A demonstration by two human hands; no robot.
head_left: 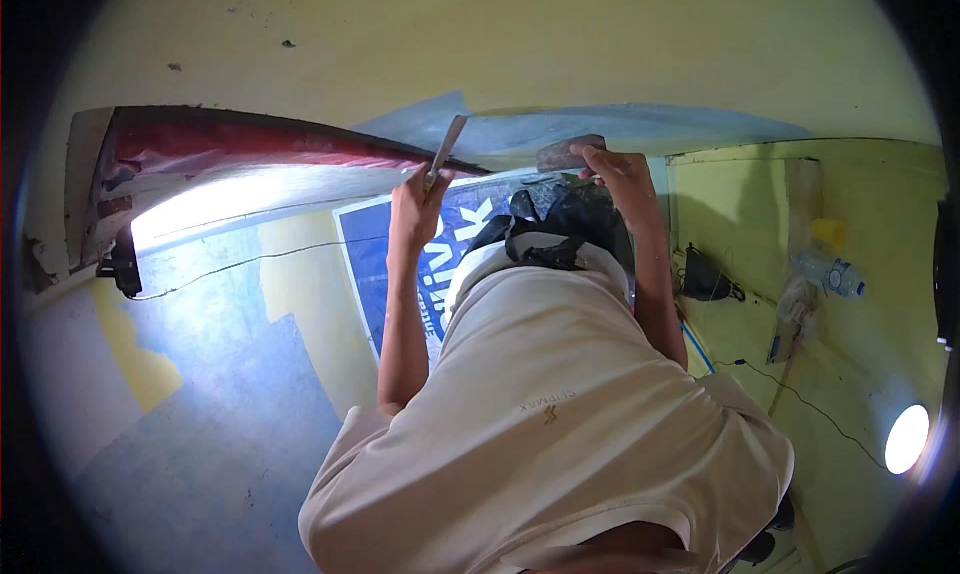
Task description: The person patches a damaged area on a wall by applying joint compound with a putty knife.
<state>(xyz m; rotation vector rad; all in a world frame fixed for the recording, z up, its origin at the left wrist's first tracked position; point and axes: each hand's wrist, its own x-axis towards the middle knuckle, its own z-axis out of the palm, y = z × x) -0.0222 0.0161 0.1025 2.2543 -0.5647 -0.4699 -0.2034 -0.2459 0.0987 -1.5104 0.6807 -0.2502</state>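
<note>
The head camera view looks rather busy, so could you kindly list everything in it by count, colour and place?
Painted surfaces: several, yellow and blue-grey, all around
Strip: one, red, upper left
Glare: one, white, below the strip
Fixture: one, black, far left
Sign: one, blue with white lettering, centre-left
Bundle: one, black, centre
Bottle: one, clear, right
Pouch-like item: one, black, right
Lamp: one, white, lower right
Cords: two, dark, left and lower right
Flat tool: one, greyish, in the left hand
Dark block: one, grey-brown, in the right hand
Shirt: one, cream, lower centre
Forearms: two, bare, either side of the bundle
</note>
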